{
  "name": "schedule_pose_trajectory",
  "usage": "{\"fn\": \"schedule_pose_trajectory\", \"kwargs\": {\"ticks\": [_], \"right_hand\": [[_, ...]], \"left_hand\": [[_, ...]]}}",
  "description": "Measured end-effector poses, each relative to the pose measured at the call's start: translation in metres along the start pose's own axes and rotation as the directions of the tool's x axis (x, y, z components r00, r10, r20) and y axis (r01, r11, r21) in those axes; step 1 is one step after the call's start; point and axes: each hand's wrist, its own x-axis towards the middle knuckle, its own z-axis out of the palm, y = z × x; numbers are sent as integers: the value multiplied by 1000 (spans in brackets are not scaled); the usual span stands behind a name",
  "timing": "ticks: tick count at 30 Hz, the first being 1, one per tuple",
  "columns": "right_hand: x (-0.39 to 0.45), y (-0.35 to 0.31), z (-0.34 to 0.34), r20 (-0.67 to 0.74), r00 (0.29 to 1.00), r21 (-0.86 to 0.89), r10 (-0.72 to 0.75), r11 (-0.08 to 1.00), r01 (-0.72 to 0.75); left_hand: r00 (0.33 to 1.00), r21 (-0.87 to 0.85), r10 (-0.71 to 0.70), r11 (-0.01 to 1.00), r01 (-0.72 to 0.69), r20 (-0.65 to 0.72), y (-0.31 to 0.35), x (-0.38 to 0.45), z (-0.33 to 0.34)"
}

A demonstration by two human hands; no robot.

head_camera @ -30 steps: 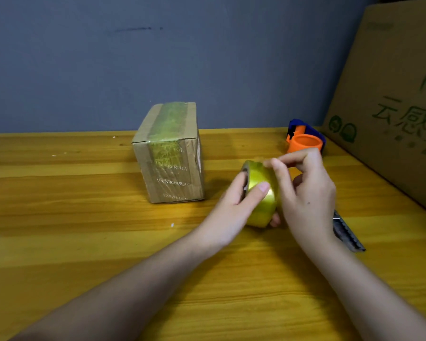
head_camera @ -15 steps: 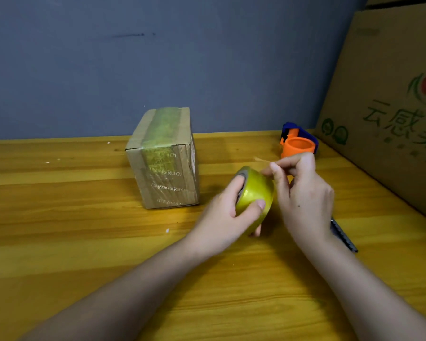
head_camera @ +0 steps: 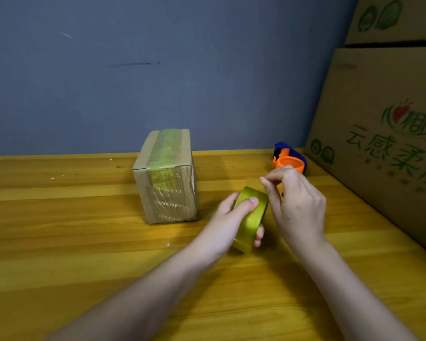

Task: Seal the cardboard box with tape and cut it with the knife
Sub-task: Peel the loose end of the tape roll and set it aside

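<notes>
A small cardboard box (head_camera: pixel 166 178) stands on the wooden table (head_camera: pixel 71 242), with a yellowish tape strip running over its top and down its front. To its right my left hand (head_camera: pixel 228 219) grips a roll of yellow tape (head_camera: pixel 252 219) held on edge just above the table. My right hand (head_camera: pixel 296 205) is right beside the roll, its thumb and forefinger pinched together above the roll's top edge, apparently on the tape's loose end. The knife is hidden behind my right hand.
An orange and blue tape dispenser (head_camera: pixel 289 161) sits at the back right of the table, just behind my right hand. Large printed cardboard cartons (head_camera: pixel 384 134) wall off the right side. A grey wall runs behind the table.
My right hand's pinching fingers have lifted a little away from the roll. The roll has tilted in my left hand. The view has shifted, so the knife no longer shows.
</notes>
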Motion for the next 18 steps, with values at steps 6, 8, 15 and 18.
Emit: {"fn": "schedule_pose_trajectory", "kwargs": {"ticks": [6, 8, 15, 18], "right_hand": [[2, -6, -6, 95, 973, 52, 209, 975, -214], [5, -8, -7, 131, 942, 112, 308, 940, -322], [18, -21, -16, 121, 946, 167, 301, 933, -318], [18, -21, -17, 74, 985, 88, 153, 983, -159]], "left_hand": [[999, -42, -51, 998, 52, 15, 3, -5, 3], [999, -14, -36, 999, 36, 7, 6, -8, 5], [997, 275, 50, 961, -33, -56, 22, -17, 10], [998, 262, -19, 964, 35, -67, 31, -19, 10]]}}
